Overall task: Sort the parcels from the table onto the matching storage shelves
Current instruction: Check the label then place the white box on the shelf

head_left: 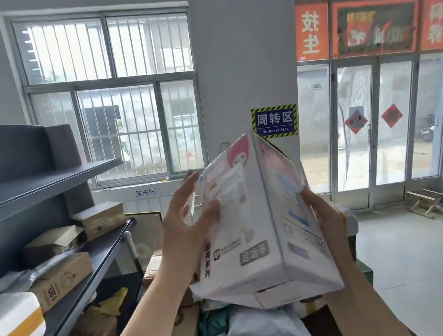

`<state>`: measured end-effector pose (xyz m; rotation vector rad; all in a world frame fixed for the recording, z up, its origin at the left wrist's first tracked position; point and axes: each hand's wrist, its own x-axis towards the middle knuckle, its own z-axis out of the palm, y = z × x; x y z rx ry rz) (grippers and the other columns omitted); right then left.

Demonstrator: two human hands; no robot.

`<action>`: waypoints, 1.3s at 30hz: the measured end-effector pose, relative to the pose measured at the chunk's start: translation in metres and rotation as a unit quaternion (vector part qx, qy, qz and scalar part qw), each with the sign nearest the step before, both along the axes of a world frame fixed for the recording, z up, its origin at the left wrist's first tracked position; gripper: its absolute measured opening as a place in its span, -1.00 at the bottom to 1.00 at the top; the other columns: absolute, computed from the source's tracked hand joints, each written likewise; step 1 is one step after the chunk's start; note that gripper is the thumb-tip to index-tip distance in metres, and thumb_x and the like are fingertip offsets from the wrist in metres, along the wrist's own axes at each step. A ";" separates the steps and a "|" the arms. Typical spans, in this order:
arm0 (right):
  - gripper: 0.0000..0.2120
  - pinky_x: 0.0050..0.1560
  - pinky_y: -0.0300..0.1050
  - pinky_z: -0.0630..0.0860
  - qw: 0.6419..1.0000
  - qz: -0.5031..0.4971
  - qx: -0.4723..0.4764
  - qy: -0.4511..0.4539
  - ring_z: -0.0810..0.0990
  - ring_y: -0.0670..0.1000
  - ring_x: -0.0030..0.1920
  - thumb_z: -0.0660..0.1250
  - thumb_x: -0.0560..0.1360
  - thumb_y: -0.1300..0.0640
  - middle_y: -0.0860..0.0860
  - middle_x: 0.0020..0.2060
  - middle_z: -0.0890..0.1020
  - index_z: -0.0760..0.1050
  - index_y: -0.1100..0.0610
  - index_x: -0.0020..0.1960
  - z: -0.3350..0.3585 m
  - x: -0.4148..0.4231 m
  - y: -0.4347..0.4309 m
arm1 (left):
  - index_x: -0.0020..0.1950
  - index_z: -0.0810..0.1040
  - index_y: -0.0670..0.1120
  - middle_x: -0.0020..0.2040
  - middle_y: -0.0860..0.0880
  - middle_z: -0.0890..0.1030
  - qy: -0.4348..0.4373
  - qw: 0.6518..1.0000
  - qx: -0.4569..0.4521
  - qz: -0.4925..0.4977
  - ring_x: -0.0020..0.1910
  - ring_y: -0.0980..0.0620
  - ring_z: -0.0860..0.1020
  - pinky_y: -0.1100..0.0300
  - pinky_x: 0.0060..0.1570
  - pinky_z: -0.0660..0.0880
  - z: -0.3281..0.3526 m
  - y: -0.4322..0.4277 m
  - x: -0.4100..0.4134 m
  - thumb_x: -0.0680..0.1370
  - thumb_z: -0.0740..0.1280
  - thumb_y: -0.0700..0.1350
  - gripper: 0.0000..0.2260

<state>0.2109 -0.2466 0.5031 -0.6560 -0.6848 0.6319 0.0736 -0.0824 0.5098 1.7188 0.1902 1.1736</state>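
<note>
White box (253, 233) sits tilted in the air in the middle, with the left hand (186, 228) at its 9 o'clock side, fingers spread and thumb pressing on it, the right hand (325, 219) gripping its 3 o'clock edge, and the shelf (102, 252) at 9 o'clock.

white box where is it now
Centre of the head view, the white box is held between the left hand and right hand, above the heap of parcels.
</note>
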 end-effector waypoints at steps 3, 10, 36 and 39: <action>-0.71 -0.31 -0.15 0.64 0.999 0.024 -0.001 0.026 0.72 0.04 -0.37 0.19 0.56 -0.02 0.06 -0.31 0.71 0.60 0.15 -0.05 -0.020 0.004 0.006 | 0.56 0.20 0.07 0.55 -0.08 0.24 0.077 0.984 -0.127 -0.095 -0.15 0.29 0.56 0.45 -0.44 0.48 0.005 0.004 0.008 0.47 0.44 -0.14 -0.28; -0.63 0.00 -0.32 0.60 0.908 -0.332 -0.101 -0.236 0.62 -0.06 0.08 0.34 0.55 0.40 -0.07 0.10 0.62 0.51 -0.09 0.07 -0.026 0.002 0.030 | 0.25 0.46 -0.12 -0.16 -0.12 0.74 -0.048 0.910 -0.232 -0.340 -0.28 -0.05 0.71 0.15 -0.38 0.63 0.011 0.011 0.028 0.31 0.31 -0.29 -0.51; -0.50 0.13 -0.06 0.62 0.935 -0.186 0.087 -0.289 0.59 0.03 0.32 0.15 0.67 0.16 0.00 0.44 0.50 0.20 -0.02 0.59 0.042 -0.024 0.051 | 0.55 0.25 0.08 0.31 -0.12 0.60 -0.111 0.968 -0.039 -0.221 0.19 -0.16 0.63 -0.03 -0.02 0.62 0.048 0.017 0.005 0.61 0.23 -0.08 -0.50; -0.51 0.11 -0.06 0.63 0.940 -0.174 0.094 -0.277 0.60 0.04 0.30 0.17 0.66 0.15 0.01 0.42 0.52 0.23 -0.03 0.57 0.040 -0.029 0.055 | 0.53 0.27 0.12 0.30 -0.09 0.61 -0.111 0.973 -0.037 -0.199 0.18 -0.14 0.63 0.02 -0.06 0.63 0.046 0.018 -0.001 0.63 0.20 -0.07 -0.54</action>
